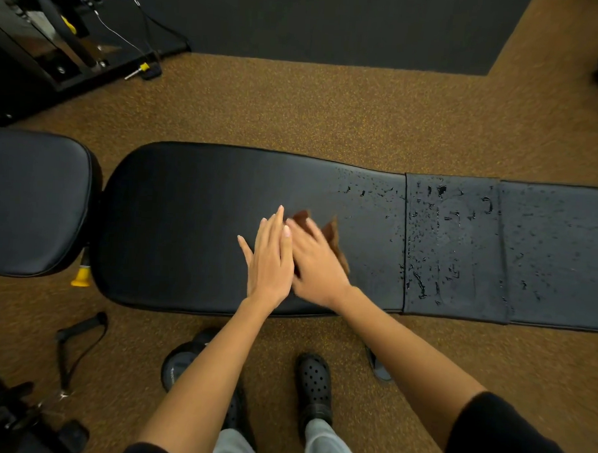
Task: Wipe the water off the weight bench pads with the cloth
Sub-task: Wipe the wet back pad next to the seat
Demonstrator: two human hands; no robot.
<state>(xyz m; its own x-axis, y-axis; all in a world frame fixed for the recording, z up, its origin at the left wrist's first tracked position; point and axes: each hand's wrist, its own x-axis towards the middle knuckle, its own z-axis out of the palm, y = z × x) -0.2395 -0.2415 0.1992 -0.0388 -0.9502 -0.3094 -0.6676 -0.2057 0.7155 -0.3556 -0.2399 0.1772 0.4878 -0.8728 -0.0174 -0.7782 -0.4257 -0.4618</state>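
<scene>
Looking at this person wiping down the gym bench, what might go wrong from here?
1. The brown cloth is small and mostly covered by the right hand, while many water droplets remain to its right; it may soak through and only smear them.
2. Droplets reach the long pad's near edge, so wiping could push water onto the carpet beside the person's shoe.

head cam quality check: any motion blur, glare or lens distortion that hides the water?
Head view: the right hand and brown cloth under it are motion-blurred; the left hand is sharper. Water droplets glint clearly on the long black vinyl bench pad, no washout. Wide-angle bowing curves the pad's edges; corners darken.
</scene>
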